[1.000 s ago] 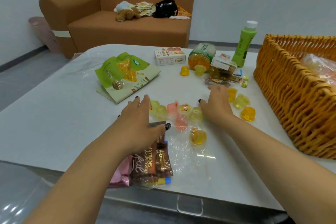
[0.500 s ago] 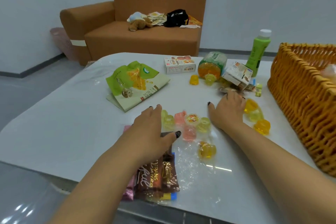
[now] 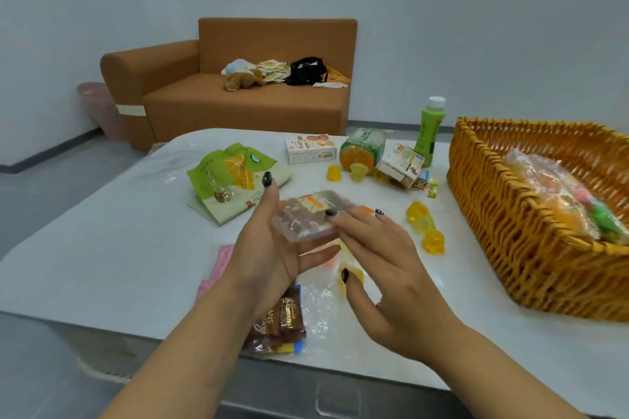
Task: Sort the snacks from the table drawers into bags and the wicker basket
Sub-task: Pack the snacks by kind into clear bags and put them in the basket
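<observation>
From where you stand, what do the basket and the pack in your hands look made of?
Basket: woven wicker, matte orange-brown; its interlaced strands show. Pack, between left hand and right hand: probably clear glossy plastic wrap; brown contents show through, though blurred.

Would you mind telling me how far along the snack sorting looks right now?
Partly done. The wicker basket already holds a bagged bundle of snacks. In hand: the left hand holds a clear-wrapped snack pack, with the right hand touching it. Left: loose jelly cups, a green pouch and chocolate bars remain on the table.
</observation>
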